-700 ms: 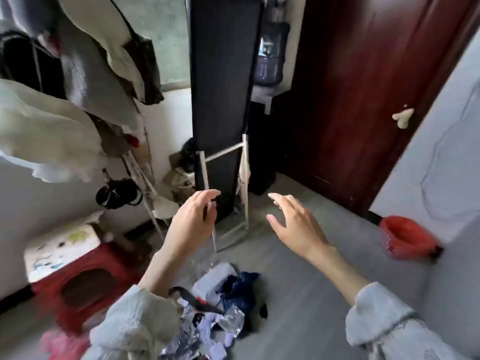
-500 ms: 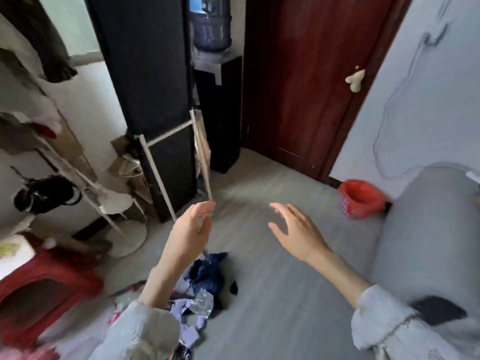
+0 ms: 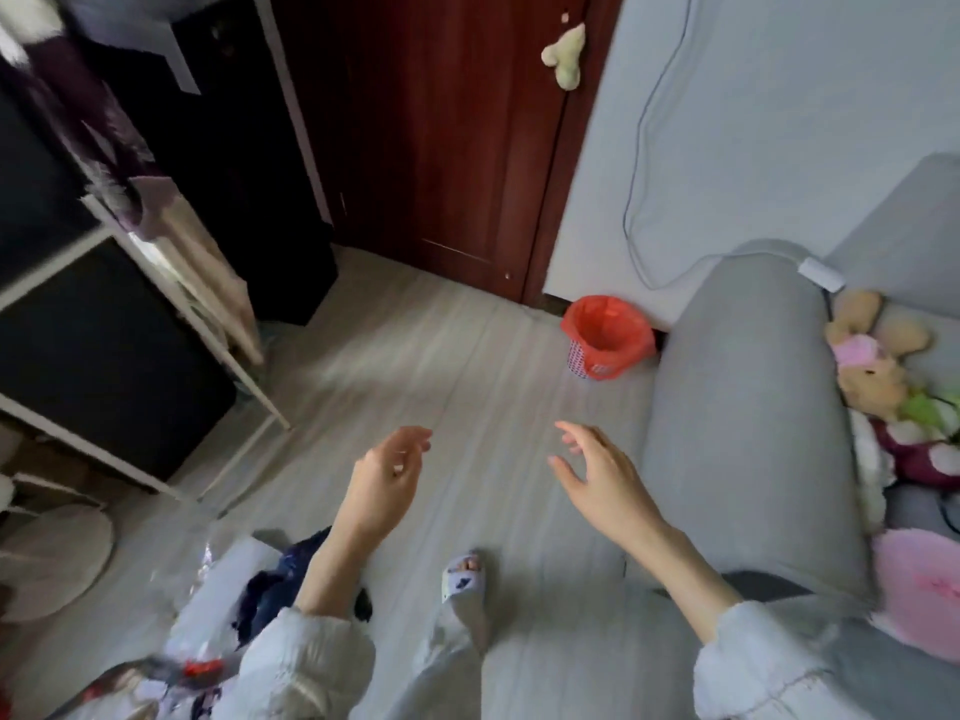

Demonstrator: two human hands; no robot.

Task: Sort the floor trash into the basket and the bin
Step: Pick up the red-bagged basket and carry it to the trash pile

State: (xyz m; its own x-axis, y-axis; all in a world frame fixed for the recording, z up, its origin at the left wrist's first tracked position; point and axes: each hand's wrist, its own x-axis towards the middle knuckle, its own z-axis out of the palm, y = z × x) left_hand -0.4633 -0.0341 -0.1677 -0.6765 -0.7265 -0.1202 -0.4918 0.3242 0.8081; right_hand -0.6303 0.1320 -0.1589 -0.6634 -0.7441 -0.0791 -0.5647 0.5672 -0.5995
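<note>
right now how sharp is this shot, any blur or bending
Head view: soft all over, with motion smear worst on the rack at left and the trash pile at bottom left; both hands, left and right, are slightly blurred; wide-angle bending tilts the door and curves the sofa arm; the red bin reads clearly in flat daylight.

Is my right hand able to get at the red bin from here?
Probably not yet: the right hand is open and empty, but bare floor separates it from the red bin. Nothing blocks the way.
</note>
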